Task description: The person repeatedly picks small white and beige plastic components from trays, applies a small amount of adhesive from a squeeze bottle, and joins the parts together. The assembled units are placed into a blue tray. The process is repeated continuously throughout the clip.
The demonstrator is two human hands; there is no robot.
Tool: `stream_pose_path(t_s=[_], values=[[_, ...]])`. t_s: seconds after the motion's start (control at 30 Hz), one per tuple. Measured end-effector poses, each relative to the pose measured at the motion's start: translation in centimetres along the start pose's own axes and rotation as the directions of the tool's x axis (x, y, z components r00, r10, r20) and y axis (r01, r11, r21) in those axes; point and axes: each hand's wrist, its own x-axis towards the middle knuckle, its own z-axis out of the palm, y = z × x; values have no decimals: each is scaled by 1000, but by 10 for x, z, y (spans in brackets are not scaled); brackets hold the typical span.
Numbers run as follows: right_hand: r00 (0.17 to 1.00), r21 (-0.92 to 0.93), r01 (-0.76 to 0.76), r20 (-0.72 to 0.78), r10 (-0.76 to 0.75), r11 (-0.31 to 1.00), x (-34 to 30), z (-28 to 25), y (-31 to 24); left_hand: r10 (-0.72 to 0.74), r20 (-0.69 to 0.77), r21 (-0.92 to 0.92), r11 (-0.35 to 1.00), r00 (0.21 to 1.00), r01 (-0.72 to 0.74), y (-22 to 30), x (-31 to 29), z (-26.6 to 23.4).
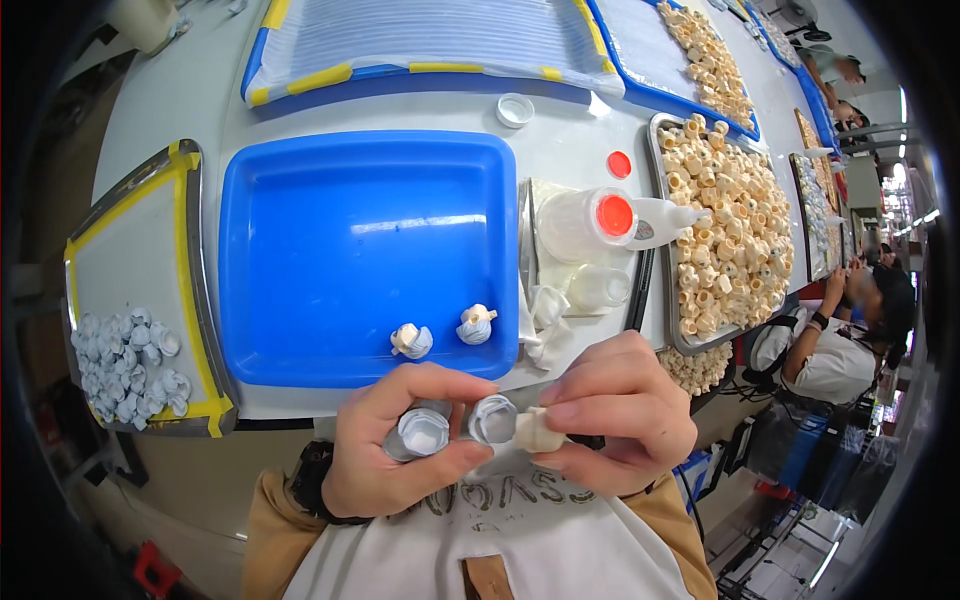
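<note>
My left hand is closed around a hollow grey-blue piece like a small cap. At its fingertips it pinches a second grey-blue cap-like piece, with the hollow side facing up. Close against that one, my right hand pinches a small cream plastic piece. Just beyond my hands is a blue tray. Near its front edge lie two cream-and-grey-blue joined pieces, one on the left and one on the right.
Left, a yellow-taped frame bears loose grey-blue pieces. On the right are a clear jar, a white squeeze bottle and a metal tray heaped with cream pieces. A paper-lined tray stands behind. Another person sits far right.
</note>
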Motion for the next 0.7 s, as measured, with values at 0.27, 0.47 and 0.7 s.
stream_pose_path(t_s=[0.27,0.47,0.7], values=[[985,-55,-64,156,72,996,4,2,-1,70,36,60,996,997,-73,-6,1,-6],[984,-265,79,175,-33,961,10,10,-7,-10,7,-106,994,1000,10,-8,-5,-7],[996,-478,73,84,-37,876,-3,36,-6,-195,31,-58,979,980,197,-4,-14,-13]])
